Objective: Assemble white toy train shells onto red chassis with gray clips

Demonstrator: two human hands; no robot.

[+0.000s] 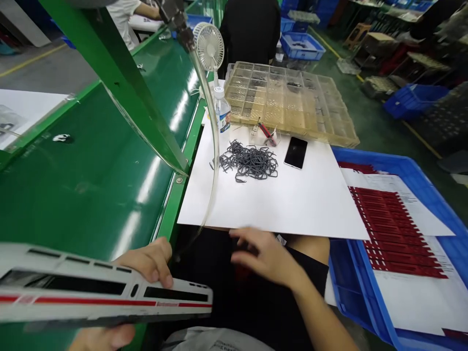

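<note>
A white model train car body with a red stripe and dark window openings spans the lower left, tilted slightly. My left hand grips it, fingers over the upper edge and the thumb below. Over my dark-clothed lap, my right hand has its fingers apart and holds nothing that I can see; it is slightly blurred. Just beyond it lies a white board bearing a pile of dark grey bent plastic pieces.
A green conveyor belt runs along the left, under a green post and clear hose. On the board are a phone, bottle and compartment tray. Right stands a blue crate with red parts.
</note>
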